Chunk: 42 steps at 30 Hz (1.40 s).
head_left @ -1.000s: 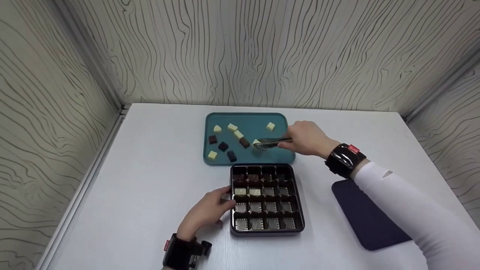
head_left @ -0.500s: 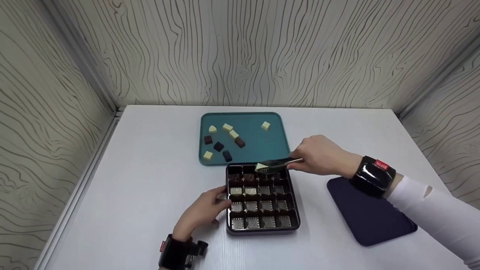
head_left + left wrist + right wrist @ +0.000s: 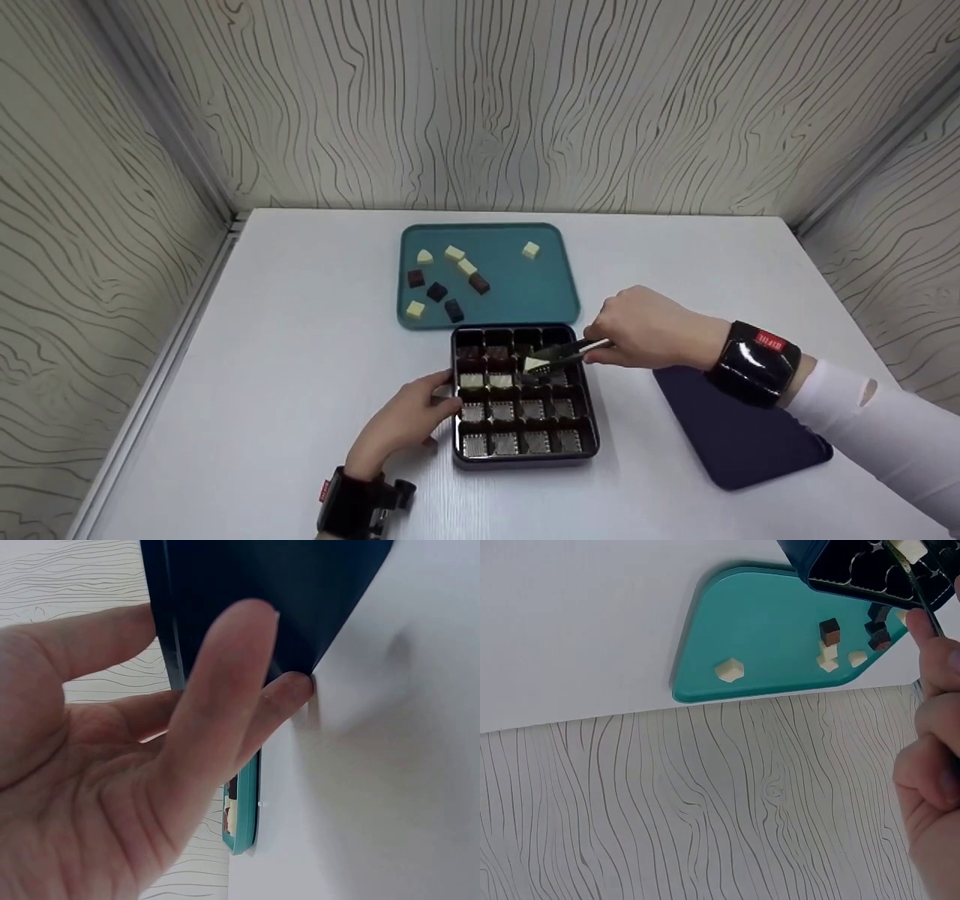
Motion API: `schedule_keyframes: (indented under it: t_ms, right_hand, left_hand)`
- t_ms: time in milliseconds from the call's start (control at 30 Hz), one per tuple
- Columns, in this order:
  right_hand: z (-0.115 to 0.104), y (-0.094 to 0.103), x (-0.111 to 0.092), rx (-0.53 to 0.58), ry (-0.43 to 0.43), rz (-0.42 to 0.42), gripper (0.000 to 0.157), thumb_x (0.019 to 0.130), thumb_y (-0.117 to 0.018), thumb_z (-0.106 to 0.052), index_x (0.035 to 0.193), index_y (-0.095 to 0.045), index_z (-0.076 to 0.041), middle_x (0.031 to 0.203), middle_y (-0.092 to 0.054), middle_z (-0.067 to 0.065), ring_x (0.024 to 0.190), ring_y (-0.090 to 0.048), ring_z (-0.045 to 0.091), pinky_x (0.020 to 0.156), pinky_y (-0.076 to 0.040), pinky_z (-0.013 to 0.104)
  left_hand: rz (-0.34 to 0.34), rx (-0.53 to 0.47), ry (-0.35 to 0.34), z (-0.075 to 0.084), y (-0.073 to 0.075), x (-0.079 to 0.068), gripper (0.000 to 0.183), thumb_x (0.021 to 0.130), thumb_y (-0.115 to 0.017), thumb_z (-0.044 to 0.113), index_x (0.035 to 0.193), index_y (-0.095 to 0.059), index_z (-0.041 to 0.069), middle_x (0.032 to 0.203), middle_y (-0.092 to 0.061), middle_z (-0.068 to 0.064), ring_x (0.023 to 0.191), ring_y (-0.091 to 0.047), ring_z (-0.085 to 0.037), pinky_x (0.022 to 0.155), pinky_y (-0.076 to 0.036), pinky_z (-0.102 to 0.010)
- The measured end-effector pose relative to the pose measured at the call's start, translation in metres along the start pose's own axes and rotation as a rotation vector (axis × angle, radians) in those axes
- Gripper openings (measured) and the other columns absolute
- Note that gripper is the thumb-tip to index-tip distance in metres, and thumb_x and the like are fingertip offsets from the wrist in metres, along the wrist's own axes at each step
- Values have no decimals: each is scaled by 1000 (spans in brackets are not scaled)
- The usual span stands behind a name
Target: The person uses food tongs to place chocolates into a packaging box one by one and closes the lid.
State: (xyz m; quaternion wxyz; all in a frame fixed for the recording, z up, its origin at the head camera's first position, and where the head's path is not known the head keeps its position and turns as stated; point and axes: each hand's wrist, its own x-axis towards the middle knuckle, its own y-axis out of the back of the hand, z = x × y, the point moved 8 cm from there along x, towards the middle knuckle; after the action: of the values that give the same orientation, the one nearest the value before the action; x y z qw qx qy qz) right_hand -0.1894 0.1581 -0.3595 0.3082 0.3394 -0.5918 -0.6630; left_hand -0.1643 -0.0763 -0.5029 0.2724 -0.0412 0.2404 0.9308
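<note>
My right hand grips a pair of tongs, whose tips pinch a white chocolate. They hang over the second row of a dark chocolate box, at its third column. Two white chocolates fill the left compartments of that row, and dark chocolates lie in the row behind. At the box's left side rests my left hand, fingers fairly straight against the wall. The left wrist view shows its fingers near the box's lower edge.
Behind the box lies a teal tray with loose white and dark chocolates on it, one white cube apart at the right. A flat dark navy panel lies under the right forearm. Patterned walls enclose the table.
The tongs have lifted a white chocolate off the tray and carried it toward me, over the box's back row to the second row. My left hand has stayed at the box.
</note>
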Motion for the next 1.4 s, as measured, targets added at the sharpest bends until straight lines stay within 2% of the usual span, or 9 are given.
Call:
schedule_keyframes:
  t_ms: [367, 667, 800, 900, 1000, 1200, 1400]
  right_hand:
    - [-10, -2, 17, -71, 45, -51, 35, 89, -81, -38, 66, -65, -18, 55, -58, -7, 48, -45, 7, 48, -44, 32]
    - [-17, 1, 39, -136, 64, -151, 51, 87, -82, -40, 56, -49, -19, 51, -45, -8, 46, -40, 9, 47, -36, 28]
    - [-24, -1, 51, -179, 85, -196, 50, 85, -84, -39, 56, -49, -19, 51, -49, -8, 46, -42, 9, 47, -39, 27]
    - [-29, -4, 58, -220, 94, -224, 46, 84, -85, -39, 58, -54, -17, 55, -58, -5, 47, -44, 9, 49, -45, 29]
    - [-34, -6, 62, -250, 103, -246, 45, 85, -86, -40, 60, -56, -17, 58, -62, -4, 48, -45, 9, 50, -45, 27]
    - [-40, -11, 65, -296, 132, -252, 42, 84, -86, -42, 62, -61, -17, 61, -66, -4, 50, -51, 9, 51, -46, 25]
    - [-41, -15, 65, -308, 128, -252, 41, 84, -87, -42, 63, -63, -16, 62, -67, -4, 51, -53, 9, 52, -49, 26]
  left_hand:
    - [-5, -14, -9, 0, 0, 0, 63, 105, -61, 24, 156, -43, -8, 154, -54, -31, 127, -70, -42, 111, -53, -60]
    - [-6, -6, -18, 1, 1, -1, 64, 105, -60, 24, 156, -41, -10, 153, -54, -31, 127, -69, -44, 113, -51, -61]
    - [-3, -11, -27, 1, 1, -1, 63, 104, -61, 24, 155, -42, -8, 152, -55, -31, 126, -70, -43, 113, -51, -61]
    - [-1, -10, -28, 1, 0, -1, 62, 104, -61, 23, 155, -43, -7, 151, -56, -31, 125, -70, -42, 112, -51, -61]
    - [-2, -10, -26, 1, 0, -1, 62, 105, -60, 24, 155, -43, -8, 151, -57, -31, 125, -71, -42, 111, -53, -59]
    - [-14, -41, -13, 2, -1, -1, 63, 106, -61, 24, 156, -41, -9, 152, -56, -30, 126, -70, -40, 105, -57, -54]
    - [-5, -22, -15, 2, 0, 0, 63, 105, -61, 24, 155, -43, -8, 150, -57, -31, 125, -71, -40, 110, -53, -58]
